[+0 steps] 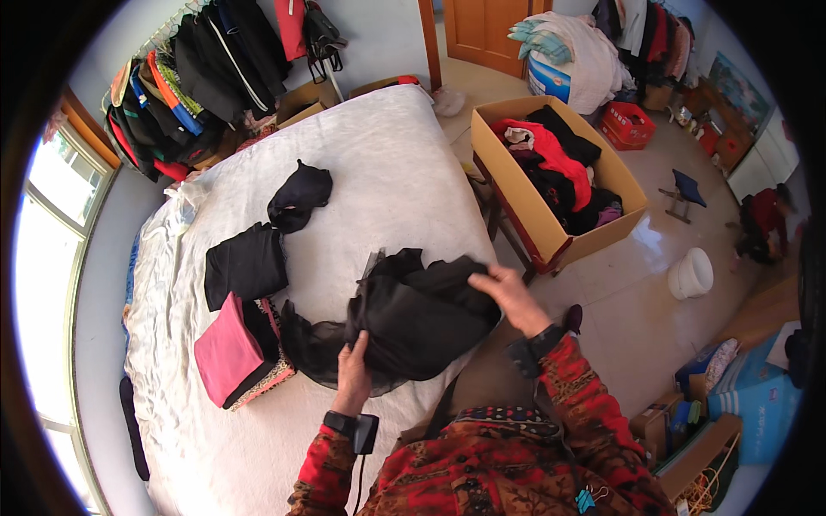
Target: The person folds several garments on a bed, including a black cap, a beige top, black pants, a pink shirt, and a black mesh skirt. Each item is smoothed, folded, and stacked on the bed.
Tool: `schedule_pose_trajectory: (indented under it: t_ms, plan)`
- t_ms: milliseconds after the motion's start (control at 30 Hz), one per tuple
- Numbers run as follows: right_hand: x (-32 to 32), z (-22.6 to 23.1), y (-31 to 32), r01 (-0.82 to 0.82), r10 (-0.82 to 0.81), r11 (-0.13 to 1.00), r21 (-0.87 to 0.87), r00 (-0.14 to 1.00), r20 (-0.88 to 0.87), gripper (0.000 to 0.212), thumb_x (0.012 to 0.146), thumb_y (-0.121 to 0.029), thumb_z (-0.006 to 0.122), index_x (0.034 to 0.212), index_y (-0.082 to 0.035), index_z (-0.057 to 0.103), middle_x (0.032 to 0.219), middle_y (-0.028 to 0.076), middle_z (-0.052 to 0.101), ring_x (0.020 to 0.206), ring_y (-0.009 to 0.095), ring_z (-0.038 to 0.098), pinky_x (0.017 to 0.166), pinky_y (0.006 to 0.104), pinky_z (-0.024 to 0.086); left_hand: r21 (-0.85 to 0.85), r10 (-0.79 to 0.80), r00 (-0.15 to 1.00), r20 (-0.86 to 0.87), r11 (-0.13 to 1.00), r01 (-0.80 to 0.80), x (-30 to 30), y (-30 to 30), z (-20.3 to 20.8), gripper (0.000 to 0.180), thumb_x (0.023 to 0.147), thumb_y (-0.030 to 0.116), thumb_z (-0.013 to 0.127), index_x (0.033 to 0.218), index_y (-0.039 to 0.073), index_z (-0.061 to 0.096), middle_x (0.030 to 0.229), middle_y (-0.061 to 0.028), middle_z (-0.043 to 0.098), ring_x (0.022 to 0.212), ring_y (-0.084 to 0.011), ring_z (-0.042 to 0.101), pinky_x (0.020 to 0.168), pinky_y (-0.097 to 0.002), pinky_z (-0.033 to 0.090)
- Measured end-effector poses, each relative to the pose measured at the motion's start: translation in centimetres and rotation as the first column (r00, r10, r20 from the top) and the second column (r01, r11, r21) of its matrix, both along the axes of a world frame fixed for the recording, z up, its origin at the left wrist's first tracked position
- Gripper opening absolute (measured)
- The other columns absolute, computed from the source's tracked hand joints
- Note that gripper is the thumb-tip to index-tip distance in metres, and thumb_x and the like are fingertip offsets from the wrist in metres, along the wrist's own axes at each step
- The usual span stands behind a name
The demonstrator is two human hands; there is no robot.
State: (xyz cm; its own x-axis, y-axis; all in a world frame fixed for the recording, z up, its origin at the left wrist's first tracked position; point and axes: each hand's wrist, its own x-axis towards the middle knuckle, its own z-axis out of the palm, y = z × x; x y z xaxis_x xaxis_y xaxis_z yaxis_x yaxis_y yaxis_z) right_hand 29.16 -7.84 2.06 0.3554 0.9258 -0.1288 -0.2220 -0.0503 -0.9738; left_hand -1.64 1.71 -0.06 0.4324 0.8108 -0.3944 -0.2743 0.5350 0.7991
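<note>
A black garment with sheer, see-through parts [422,322] lies bunched at the near right edge of the bed, and its kind is hard to make out. My left hand [351,378] grips its near left side, with the fingers partly hidden by the cloth. At its right end, my right hand [514,301] pinches the fabric and looks slightly blurred. Left of the garment sits a stack of folded clothes with a pink piece [228,351] on top. Beyond the stack are a folded black garment [247,268] and a dark bra [301,198].
The bed [387,163] has a white cover. To its right stands a cardboard box [602,176] of red and black clothes. A white bucket [690,273] and a folding stool [684,193] are on the floor. Another person [766,225] crouches at far right. Clothes [228,60] hang along the back wall.
</note>
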Motion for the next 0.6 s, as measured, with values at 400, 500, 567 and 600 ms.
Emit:
schedule_pose_trajectory:
  t_ms: [400, 500, 567, 600]
  plan:
    - [5.9, 0.8, -5.7, 0.318, -0.218, 0.945, 0.075, 0.785, -0.580, 0.024, 0.094, -0.017, 0.056, 0.117, -0.008, 0.060, 0.113, 0.005, 0.065, 0.101, 0.019, 0.063, 0.085, 0.0362, 0.052, -0.301, 0.114, 0.955, 0.274, 0.953, -0.028, -4.0, 1.4, -3.5, 0.052, 0.101, 0.039, 0.045, 0.142, 0.006, 0.041, 0.145, -0.0098, 0.045, 0.132, -0.0275, 0.044, 0.111, -0.0446, 0.034]
    - [5.7, -1.2, -7.4, 0.247, -0.253, 0.967, -0.068, 0.878, -0.407, 0.024, 0.093, -0.016, 0.057, 0.115, -0.008, 0.061, 0.107, 0.004, 0.066, 0.091, 0.016, 0.064, 0.072, 0.0314, 0.054, -0.370, 0.160, 0.963, 0.215, 0.926, -0.072, -5.4, -0.1, -3.6, 0.054, 0.101, 0.041, 0.043, 0.142, 0.007, 0.041, 0.146, -0.0098, 0.045, 0.132, -0.0272, 0.044, 0.112, -0.0438, 0.034]
    - [5.6, -2.3, -8.6, 0.214, -0.260, 0.957, -0.195, 0.933, -0.249, 0.024, 0.092, -0.017, 0.059, 0.113, -0.008, 0.062, 0.100, 0.002, 0.067, 0.081, 0.011, 0.064, 0.057, 0.0252, 0.052, -0.352, 0.090, 0.959, 0.268, 0.936, 0.011, -6.4, -1.0, -3.4, 0.054, 0.101, 0.041, 0.044, 0.142, 0.008, 0.041, 0.145, -0.0095, 0.045, 0.132, -0.0268, 0.045, 0.111, -0.0438, 0.035]
    - [5.6, -2.7, -9.1, 0.207, -0.247, 0.955, -0.214, 0.953, -0.178, 0.024, 0.092, -0.017, 0.059, 0.113, -0.007, 0.062, 0.100, 0.002, 0.067, 0.082, 0.012, 0.064, 0.060, 0.0256, 0.052, -0.327, 0.045, 0.944, 0.328, 0.942, 0.069, -6.7, -1.5, -3.3, 0.054, 0.100, 0.041, 0.045, 0.142, 0.008, 0.041, 0.145, -0.0093, 0.046, 0.132, -0.0266, 0.045, 0.111, -0.0438, 0.035]
